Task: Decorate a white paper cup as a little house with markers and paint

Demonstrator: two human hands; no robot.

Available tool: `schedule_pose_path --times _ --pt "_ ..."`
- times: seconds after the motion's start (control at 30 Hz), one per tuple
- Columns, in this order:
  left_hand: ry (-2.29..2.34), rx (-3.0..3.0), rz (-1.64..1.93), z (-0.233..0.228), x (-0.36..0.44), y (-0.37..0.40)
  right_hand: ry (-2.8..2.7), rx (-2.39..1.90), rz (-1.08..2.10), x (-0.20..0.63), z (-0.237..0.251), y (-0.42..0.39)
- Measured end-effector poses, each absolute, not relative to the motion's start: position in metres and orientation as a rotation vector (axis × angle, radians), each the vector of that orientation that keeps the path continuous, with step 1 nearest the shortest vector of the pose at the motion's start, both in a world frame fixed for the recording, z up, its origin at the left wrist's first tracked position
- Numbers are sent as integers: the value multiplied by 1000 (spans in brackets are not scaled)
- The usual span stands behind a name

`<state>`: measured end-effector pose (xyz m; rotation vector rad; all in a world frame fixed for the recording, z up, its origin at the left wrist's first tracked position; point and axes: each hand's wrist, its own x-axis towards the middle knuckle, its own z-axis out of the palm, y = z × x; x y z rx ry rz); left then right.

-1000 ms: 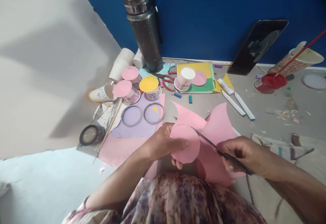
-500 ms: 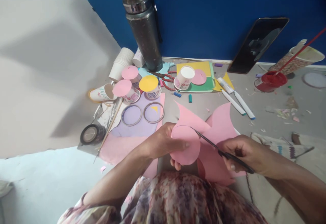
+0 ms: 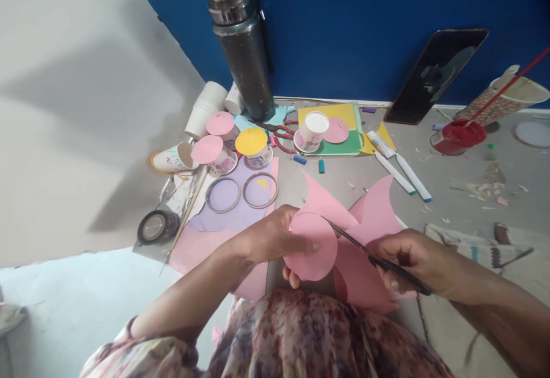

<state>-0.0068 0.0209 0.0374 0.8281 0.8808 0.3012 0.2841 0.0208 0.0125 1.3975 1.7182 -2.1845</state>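
Scissors [image 3: 378, 260] gripped in right hand [image 3: 412, 258], blades apparently mid-cut; left hand [image 3: 275, 237] pinches pink circle [image 3: 311, 246] between both hands; slack sheet risks a torn, wandering edge.

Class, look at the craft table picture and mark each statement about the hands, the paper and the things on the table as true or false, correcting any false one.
1. The right hand holds scissors against pink paper. True.
2. The left hand grips a yellow paper circle. False: it grips a pink circle.
3. A metal flask stands upright by the blue wall. True.
4. The phone lies flat on the table. False: it leans against the wall.
5. Two white markers lie side by side right of the green sheet. True.
6. The tape roll sits on top of the flask. False: it lies on the table, at the left.
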Motion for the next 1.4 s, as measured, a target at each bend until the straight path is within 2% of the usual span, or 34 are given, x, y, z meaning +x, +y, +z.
schedule_pose_path --times 0.57,0.97,1.23,1.4 --pt "812 852 194 22 -13 31 1701 1380 -2228 287 6 17" --pt "875 865 80 47 -9 41 1749 1323 -2157 288 4 19" --pt "976 963 243 43 -16 42 1719 1331 -2202 288 4 19" --pt "1100 839 501 35 -12 26 1642 1287 -2297 289 -1 19"
